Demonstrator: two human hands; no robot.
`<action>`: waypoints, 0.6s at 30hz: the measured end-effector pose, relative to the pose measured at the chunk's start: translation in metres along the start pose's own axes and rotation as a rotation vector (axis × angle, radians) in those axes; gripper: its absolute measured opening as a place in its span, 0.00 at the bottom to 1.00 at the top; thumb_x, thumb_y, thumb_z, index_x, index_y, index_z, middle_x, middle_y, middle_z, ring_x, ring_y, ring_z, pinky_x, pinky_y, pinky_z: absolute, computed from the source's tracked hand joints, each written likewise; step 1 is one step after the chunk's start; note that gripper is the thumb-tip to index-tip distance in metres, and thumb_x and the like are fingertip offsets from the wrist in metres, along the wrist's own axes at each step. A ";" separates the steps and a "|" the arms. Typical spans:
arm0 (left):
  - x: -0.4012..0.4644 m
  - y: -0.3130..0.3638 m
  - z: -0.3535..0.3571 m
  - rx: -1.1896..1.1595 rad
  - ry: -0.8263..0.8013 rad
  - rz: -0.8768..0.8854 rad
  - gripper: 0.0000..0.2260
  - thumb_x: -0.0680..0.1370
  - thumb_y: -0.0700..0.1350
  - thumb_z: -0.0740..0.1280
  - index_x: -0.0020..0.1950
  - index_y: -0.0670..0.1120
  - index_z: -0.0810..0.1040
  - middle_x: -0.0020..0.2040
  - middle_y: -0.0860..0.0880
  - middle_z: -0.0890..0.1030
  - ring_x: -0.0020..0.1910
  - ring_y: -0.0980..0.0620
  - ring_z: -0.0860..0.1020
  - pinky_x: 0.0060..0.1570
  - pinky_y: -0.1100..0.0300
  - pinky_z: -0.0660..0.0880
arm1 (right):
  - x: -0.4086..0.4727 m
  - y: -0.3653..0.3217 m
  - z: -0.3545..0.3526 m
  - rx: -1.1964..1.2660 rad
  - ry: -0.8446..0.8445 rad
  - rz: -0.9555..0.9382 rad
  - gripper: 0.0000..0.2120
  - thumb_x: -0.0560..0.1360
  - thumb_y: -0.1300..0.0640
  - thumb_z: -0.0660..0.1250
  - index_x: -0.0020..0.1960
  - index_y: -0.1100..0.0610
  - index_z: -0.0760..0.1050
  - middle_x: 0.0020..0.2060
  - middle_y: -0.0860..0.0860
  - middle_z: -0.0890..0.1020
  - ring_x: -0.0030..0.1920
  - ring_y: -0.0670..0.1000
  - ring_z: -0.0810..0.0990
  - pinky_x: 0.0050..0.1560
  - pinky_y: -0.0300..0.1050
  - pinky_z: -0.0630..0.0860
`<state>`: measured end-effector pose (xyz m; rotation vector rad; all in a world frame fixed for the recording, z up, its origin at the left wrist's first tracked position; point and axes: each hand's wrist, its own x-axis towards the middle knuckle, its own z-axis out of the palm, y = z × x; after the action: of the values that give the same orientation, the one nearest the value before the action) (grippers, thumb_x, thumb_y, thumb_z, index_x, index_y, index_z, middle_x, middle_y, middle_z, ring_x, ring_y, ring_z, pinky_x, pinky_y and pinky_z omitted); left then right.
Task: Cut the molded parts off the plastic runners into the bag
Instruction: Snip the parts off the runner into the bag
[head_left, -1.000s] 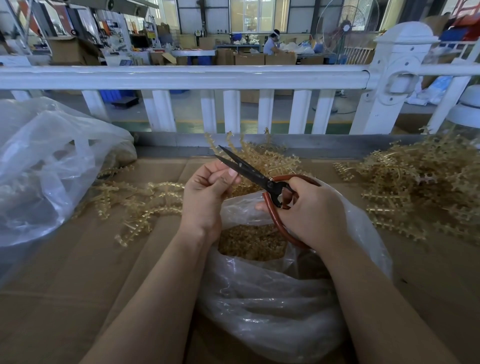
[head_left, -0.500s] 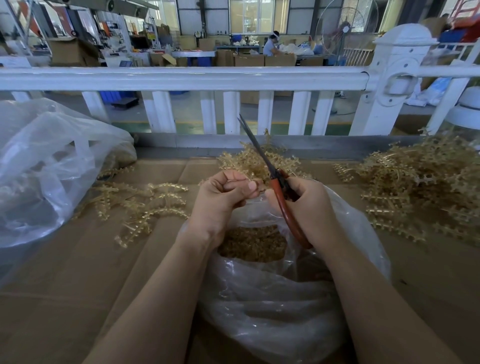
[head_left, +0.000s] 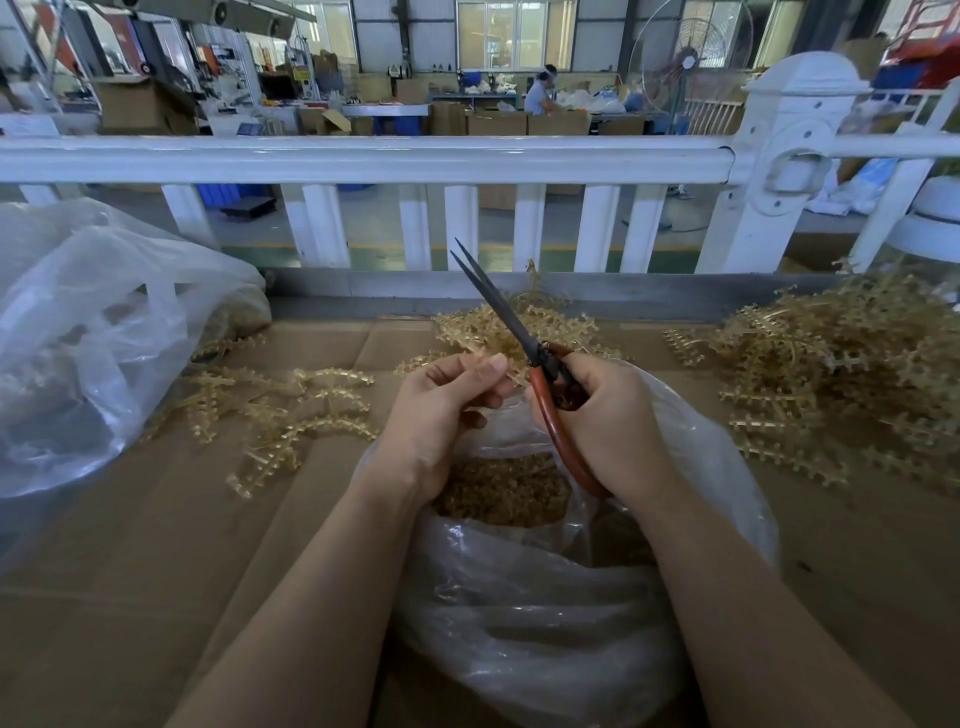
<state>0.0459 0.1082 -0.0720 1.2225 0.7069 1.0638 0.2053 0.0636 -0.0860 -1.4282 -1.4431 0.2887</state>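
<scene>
Fingertips (head_left: 491, 364) of the left hand (head_left: 441, 410) pinched a small yellowish runner (head_left: 511, 371) beside the scissors (head_left: 524, 340), above the open mouth of the clear bag (head_left: 545, 623). Curled round the red handles, the right hand (head_left: 608, 415) held the scissors upright, blades nearly together and pointing away toward the white railing (head_left: 363, 158). Cut parts (head_left: 501, 488) lay heaped inside the bag. Loose runners (head_left: 291, 410) lay on the cardboard (head_left: 130, 571) to the left, a bigger pile (head_left: 841, 384) to the right, and another plastic bag (head_left: 93, 332) at far left.
</scene>
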 end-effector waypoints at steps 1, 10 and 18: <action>0.000 0.000 0.001 0.005 0.017 0.006 0.06 0.68 0.50 0.74 0.33 0.50 0.82 0.36 0.49 0.83 0.36 0.56 0.77 0.36 0.66 0.71 | 0.000 0.000 0.000 -0.009 0.001 0.007 0.06 0.74 0.53 0.74 0.41 0.54 0.82 0.32 0.48 0.82 0.35 0.50 0.82 0.40 0.56 0.80; 0.005 -0.009 0.001 0.142 0.247 0.268 0.09 0.78 0.40 0.70 0.38 0.47 0.79 0.32 0.54 0.80 0.34 0.57 0.76 0.38 0.65 0.74 | -0.004 0.004 -0.009 -0.319 0.036 -0.050 0.25 0.66 0.25 0.65 0.49 0.44 0.76 0.39 0.36 0.80 0.44 0.34 0.77 0.40 0.27 0.66; 0.005 -0.007 -0.003 0.119 0.261 0.382 0.05 0.80 0.34 0.65 0.46 0.39 0.80 0.33 0.55 0.78 0.34 0.60 0.74 0.37 0.67 0.72 | -0.005 0.002 -0.009 -0.488 0.002 -0.135 0.28 0.67 0.23 0.63 0.50 0.46 0.76 0.41 0.39 0.79 0.42 0.40 0.73 0.38 0.25 0.61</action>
<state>0.0468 0.1145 -0.0793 1.3690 0.7606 1.5362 0.2122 0.0555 -0.0862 -1.6997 -1.6719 -0.1636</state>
